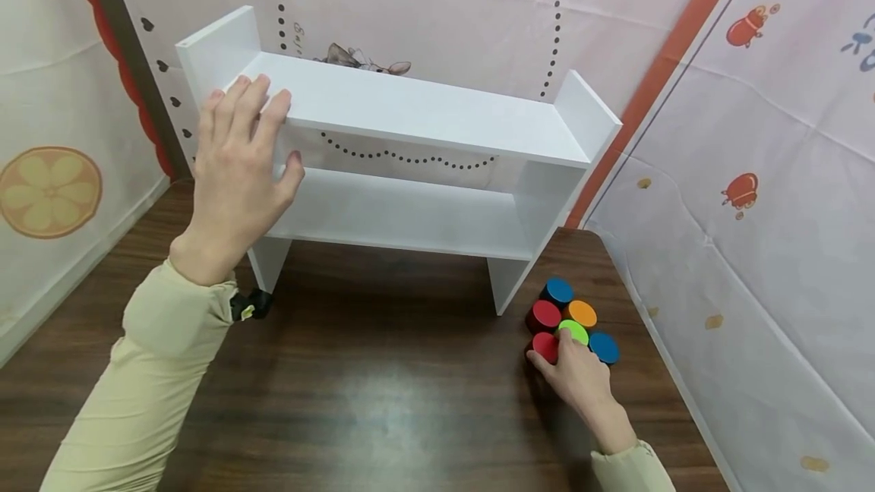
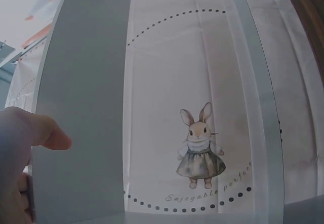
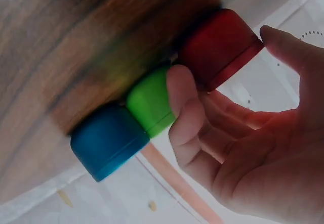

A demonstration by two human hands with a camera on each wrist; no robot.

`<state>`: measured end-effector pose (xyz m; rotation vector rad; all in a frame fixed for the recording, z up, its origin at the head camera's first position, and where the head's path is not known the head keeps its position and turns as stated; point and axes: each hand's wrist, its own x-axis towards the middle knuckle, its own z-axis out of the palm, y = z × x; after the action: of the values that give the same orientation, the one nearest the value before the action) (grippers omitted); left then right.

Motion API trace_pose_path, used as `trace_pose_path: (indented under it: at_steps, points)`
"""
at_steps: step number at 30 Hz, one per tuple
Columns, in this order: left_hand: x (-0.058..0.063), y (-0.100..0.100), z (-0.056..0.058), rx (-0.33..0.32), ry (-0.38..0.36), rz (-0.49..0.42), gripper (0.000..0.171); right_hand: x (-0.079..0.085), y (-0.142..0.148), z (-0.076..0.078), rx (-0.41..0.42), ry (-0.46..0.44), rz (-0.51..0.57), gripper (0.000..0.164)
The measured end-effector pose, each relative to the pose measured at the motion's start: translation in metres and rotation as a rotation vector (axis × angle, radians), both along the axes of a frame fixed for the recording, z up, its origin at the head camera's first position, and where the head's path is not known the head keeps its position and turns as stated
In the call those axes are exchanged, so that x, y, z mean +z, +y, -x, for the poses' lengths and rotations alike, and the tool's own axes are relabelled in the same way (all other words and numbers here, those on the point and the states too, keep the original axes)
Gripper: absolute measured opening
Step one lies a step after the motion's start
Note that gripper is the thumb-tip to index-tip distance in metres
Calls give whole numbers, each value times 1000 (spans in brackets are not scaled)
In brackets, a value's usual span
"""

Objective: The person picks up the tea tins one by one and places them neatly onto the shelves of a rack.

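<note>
**Left hand [image 1: 235, 162] at the white two-tier shelf [image 1: 410, 108], right hand [image 1: 581, 382] pinching the near red cylinder [image 1: 544, 345]**

The left fingers lie slightly apart over the upper board's left end, perhaps to steady the shelf; whether they press, I cannot tell. Rightward from them run smooth, flat boards between squared side panels. Well right, the near red cylinder stands on the wood-grain tabletop [image 1: 369, 416], clamped between right thumb and fingers, a grip that seems to suit its round wall. Beyond those fingertips stand the far red cylinder [image 1: 544, 315], far blue cylinder [image 1: 558, 291] and orange cylinder [image 1: 581, 313]; the green cylinder [image 1: 573, 329] is just beside them, the near blue cylinder [image 1: 604, 346] to their right. Such close packing probably leaves fingers little room. The satiny cylinders in the right wrist view have a seam near the top.
</note>
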<state>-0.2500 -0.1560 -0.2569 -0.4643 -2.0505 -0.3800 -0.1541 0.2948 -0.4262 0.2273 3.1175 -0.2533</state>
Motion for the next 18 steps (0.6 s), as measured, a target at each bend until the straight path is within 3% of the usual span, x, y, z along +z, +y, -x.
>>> trace_pose_path:
  at_steps: [4, 11, 18]
  points:
    - [0, 1, 0, -21, 2, -36, 56, -2, 0, 1, 22, 13, 36, 62]
    - [-1, -1, 0, 5, 11, 28, 55, -10, -2, 3, 85, 64, 126, 64]
    - [0, -1, 1, 3, 28, 16, 53, -6, -13, 6, 165, 144, 203, 60]
